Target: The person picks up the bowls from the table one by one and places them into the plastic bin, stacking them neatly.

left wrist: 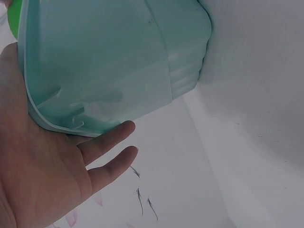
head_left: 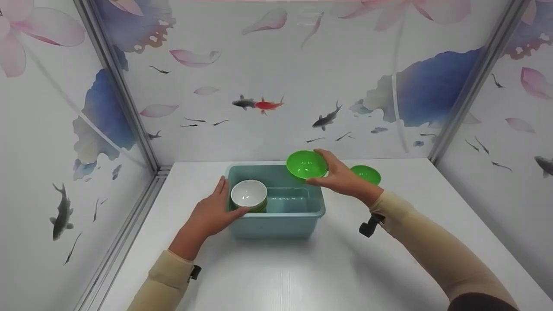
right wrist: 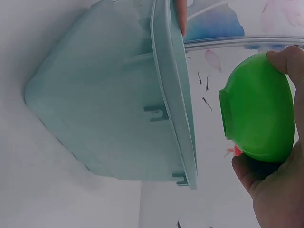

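My right hand (head_left: 341, 177) grips a green bowl (head_left: 306, 164) by its side, thumb and fingers at its rim. The bowl hangs over the right part of a light teal plastic basin (head_left: 274, 226), its glossy inside facing the head camera. In the right wrist view the bowl's rounded outside and foot (right wrist: 225, 114) show. At the basin's left front corner, my left hand (head_left: 211, 214) rests with straight fingers (left wrist: 109, 142) along the wall and its thumb over the rim. Inside the basin at left sits a white-lined bowl (head_left: 249, 193), stacked on green-sided ones.
Another green bowl (head_left: 366, 174) stands on the white table (head_left: 276, 276) right of the basin, partly hidden by my right hand. White panels with fish and petal prints (head_left: 268, 142) enclose the table at back and sides, joined by metal corner posts (head_left: 140, 125).
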Demonstrator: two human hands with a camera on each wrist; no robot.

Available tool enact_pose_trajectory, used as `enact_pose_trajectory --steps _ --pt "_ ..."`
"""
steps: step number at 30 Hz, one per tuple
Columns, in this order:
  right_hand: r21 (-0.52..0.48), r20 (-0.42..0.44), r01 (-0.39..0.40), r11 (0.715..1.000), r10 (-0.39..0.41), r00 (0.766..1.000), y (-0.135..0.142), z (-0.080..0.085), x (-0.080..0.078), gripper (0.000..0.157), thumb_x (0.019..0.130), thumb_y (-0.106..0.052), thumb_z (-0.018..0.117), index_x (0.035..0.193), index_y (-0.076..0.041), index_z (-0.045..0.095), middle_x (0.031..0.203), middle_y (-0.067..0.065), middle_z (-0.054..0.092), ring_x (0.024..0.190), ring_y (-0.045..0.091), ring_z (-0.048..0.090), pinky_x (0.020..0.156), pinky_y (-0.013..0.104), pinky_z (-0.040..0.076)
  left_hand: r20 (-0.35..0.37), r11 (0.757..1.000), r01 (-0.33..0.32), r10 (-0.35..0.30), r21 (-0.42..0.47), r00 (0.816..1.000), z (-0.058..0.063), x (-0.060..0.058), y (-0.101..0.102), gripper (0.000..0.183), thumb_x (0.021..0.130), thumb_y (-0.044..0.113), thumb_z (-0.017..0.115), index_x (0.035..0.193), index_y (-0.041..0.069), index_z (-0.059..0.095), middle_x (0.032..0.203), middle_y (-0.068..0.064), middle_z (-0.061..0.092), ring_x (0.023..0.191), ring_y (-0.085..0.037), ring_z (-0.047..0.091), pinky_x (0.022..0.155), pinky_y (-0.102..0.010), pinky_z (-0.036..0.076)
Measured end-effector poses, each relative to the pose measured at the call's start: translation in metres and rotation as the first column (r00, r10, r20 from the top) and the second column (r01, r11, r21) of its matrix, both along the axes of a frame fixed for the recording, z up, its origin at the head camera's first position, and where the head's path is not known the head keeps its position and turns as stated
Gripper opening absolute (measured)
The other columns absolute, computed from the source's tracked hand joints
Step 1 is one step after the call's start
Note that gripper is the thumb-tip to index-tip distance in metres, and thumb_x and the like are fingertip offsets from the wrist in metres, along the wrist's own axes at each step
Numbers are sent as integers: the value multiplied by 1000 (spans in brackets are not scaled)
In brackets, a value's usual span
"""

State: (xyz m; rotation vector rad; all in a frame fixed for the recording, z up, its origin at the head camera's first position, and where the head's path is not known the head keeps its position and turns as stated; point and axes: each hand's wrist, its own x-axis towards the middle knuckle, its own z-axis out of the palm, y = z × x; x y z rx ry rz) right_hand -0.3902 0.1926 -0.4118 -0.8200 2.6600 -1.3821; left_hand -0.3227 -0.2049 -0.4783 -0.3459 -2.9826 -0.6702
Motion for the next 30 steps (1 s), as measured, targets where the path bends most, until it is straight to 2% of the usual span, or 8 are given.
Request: enact_pose_trajectory --steps 4,9,15,23,30 --pt "-5 3 -25 1000 25 1000 -10 0 0 109 92 -39 90 172 -1 26 160 21 48 142 38 55 122 61 40 4 1000 -1 1 -1 1000 0 0 0 120 100 78 62 176 0 11 184 -19 9 157 -47 43 121 -63 42" --pt "8 12 -37 999 37 999 -24 3 -1 109 89 -38 92 172 -5 29 158 18 50 138 34 58 120 56 44 9 1000 -4 4 -3 1000 0 0 0 121 99 80 61 176 0 11 184 -19 8 158 -46 41 122 -63 41" --pt "3 42 -58 998 58 997 -41 5 -3 111 87 -35 94 171 -5 30 157 18 51 136 34 58 116 53 48 11 1000 0 0 -6 1000 -1 0 0 120 99 79 60 176 1 12 184 -19 9 155 -47 45 121 -65 42" --pt "19 41 -78 997 77 996 -58 8 -9 112 84 -32 97 170 -3 32 155 21 53 136 35 59 115 51 50 13 1000 -1 1 -10 1000 -3 -3 0 119 100 79 60 176 2 13 184 -19 9 155 -48 45 121 -68 40" --pt "46 58 -91 995 88 994 -69 8 -17 113 83 -36 98 170 -4 34 155 17 55 135 32 59 113 49 51 17 1000 1 -1 -5 1000 -3 -3 -2 119 100 78 61 176 1 12 184 -19 9 155 -48 45 121 -67 41"
